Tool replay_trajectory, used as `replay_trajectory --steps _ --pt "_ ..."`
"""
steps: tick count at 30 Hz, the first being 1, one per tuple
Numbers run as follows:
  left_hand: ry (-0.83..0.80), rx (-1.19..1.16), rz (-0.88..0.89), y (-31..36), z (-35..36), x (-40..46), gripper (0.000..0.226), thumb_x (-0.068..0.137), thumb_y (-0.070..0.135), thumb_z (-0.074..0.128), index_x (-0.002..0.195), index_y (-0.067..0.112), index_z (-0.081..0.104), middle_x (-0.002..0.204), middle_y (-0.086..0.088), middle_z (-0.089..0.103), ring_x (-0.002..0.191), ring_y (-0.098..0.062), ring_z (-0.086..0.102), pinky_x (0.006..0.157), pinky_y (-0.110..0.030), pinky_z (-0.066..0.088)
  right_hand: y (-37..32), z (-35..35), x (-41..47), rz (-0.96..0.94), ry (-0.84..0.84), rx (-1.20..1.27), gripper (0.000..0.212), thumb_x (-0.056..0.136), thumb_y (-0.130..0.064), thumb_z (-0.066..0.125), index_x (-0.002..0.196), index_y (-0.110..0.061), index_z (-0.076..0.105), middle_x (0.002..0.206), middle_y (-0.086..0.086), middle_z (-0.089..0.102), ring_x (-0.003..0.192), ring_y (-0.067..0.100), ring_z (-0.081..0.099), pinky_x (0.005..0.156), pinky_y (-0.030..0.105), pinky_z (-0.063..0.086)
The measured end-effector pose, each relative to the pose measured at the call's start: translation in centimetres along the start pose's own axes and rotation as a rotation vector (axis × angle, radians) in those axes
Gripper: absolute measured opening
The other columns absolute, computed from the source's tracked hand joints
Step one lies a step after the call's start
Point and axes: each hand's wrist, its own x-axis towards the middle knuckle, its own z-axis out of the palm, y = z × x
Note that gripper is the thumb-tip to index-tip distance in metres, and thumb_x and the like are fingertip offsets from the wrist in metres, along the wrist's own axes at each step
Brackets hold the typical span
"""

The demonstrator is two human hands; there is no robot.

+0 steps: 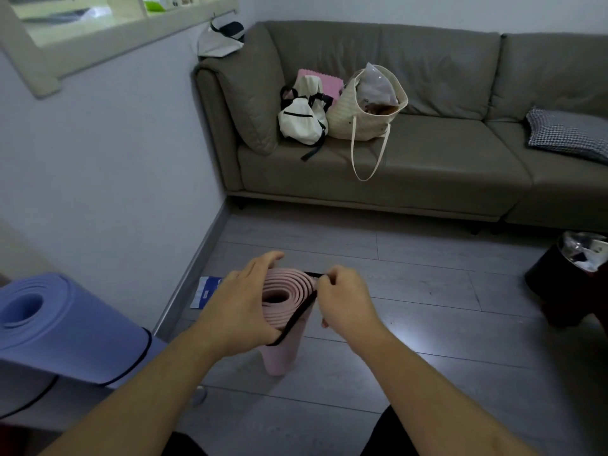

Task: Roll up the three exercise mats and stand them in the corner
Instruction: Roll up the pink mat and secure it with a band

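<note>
A rolled pink mat (287, 292) stands upright on the grey floor in front of me, its spiral end facing up. My left hand (241, 311) grips the roll's left side near the top. A black strap (296, 319) runs across the top of the roll, and my right hand (345, 301) pinches it at the right rim. At the lower left, a rolled blue mat (62, 327) with a thin black cord around it leans by the wall. No third mat is in sight.
A grey sofa (411, 169) fills the back, carrying a white backpack (304, 116), a cream tote bag (368, 110) and a checked cushion (569, 133). A dark bin (569, 278) stands at the right. A blue-white paper (205, 291) lies by the skirting.
</note>
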Motion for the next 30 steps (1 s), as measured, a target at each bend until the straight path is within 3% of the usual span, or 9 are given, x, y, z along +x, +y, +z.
replay_trajectory --steps 2,4,6,12,16,19,23,27,30 --pt "-0.012 -0.052 -0.002 -0.6 -0.4 0.0 0.123 0.054 0.049 0.092 0.154 0.051 0.020 0.143 0.021 0.049 0.122 -0.012 0.054 0.098 -0.035 0.053 1.9 0.8 0.3 0.196 -0.064 0.131 0.025 0.107 -0.012 0.044 0.102 0.000 0.065 0.078 0.011 0.060 0.053 0.023 0.066 0.046 0.032 0.055" --pt "-0.042 -0.095 -0.008 -1.2 -0.9 -0.2 0.123 0.053 0.042 0.095 0.153 0.053 0.024 0.137 0.025 0.050 0.120 -0.008 0.056 0.093 -0.022 0.049 4.2 2.2 0.3 0.360 -0.129 0.220 0.020 0.108 -0.012 0.045 0.109 -0.004 0.064 0.082 0.011 0.060 0.046 0.017 0.062 0.064 0.045 0.066" --pt "-0.075 -0.121 -0.004 -1.6 -1.1 -0.6 0.123 0.052 0.039 0.098 0.151 0.053 0.026 0.135 0.028 0.049 0.120 -0.004 0.055 0.091 -0.016 0.046 6.4 4.0 0.1 0.453 -0.193 0.262 0.014 0.109 -0.012 0.051 0.109 -0.007 0.063 0.087 0.015 0.062 0.058 0.021 0.064 0.072 0.052 0.066" --pt "0.042 -0.171 -0.038 -2.1 -0.6 -0.8 0.116 0.050 0.049 0.099 0.147 0.045 0.037 0.133 0.029 0.051 0.118 0.001 0.055 0.096 -0.020 0.049 5.3 6.6 1.8 0.373 -0.138 0.160 0.012 0.107 -0.011 0.054 0.115 -0.005 0.059 0.097 0.017 0.067 0.070 0.027 0.067 0.056 0.042 0.063" --pt "0.063 -0.262 -0.100 -2.4 -0.9 -0.4 0.121 0.048 0.049 0.101 0.149 0.041 0.036 0.136 0.028 0.047 0.120 0.002 0.054 0.096 -0.019 0.047 0.0 2.6 2.5 0.171 -0.008 0.451 0.012 0.103 -0.008 0.058 0.114 -0.013 0.059 0.111 0.015 0.066 0.090 0.027 0.069 0.073 0.043 0.064" --pt "0.048 -0.373 -0.121 -2.5 -0.7 0.0 0.126 0.047 0.044 0.104 0.152 0.037 0.035 0.140 0.023 0.043 0.123 0.001 0.054 0.099 -0.020 0.048 -2.2 0.1 0.5 -0.251 -0.378 0.285 0.058 0.087 -0.029 0.079 0.140 -0.034 0.055 0.136 -0.001 0.057 0.121 0.017 0.060 0.100 0.036 0.055" --pt "-0.086 -0.867 -0.193 -2.5 -0.1 -0.7 0.094 0.071 0.000 0.084 0.150 0.032 0.044 0.136 0.008 0.063 0.123 -0.012 0.063 0.094 -0.030 0.056 -1.1 0.4 -0.3 -0.368 -0.484 -0.179 0.133 0.066 -0.043 0.096 0.166 -0.042 0.008 0.158 -0.017 0.023 0.145 0.013 0.034 0.118 0.039 0.042" --pt "0.016 -1.386 -0.391 -4.1 0.5 -1.4 0.053 0.089 0.008 0.061 0.141 0.007 0.059 0.135 -0.012 0.070 0.129 -0.028 0.063 0.114 -0.045 0.044 -0.1 0.9 -0.8 -0.401 -0.332 -0.276 0.133 0.058 -0.054 0.098 0.159 -0.043 0.013 0.156 -0.017 0.027 0.138 0.013 0.043 0.112 0.042 0.049" --pt "0.048 -1.047 -0.583 -4.2 1.5 -1.7 0.026 0.108 0.024 0.054 0.129 0.016 0.067 0.122 -0.005 0.075 0.118 -0.026 0.068 0.101 -0.046 0.055 -0.4 0.3 -1.1 -0.402 -0.290 -0.252 0.120 0.060 -0.049 0.099 0.154 -0.041 0.024 0.150 -0.016 0.036 0.132 0.010 0.046 0.110 0.035 0.049"
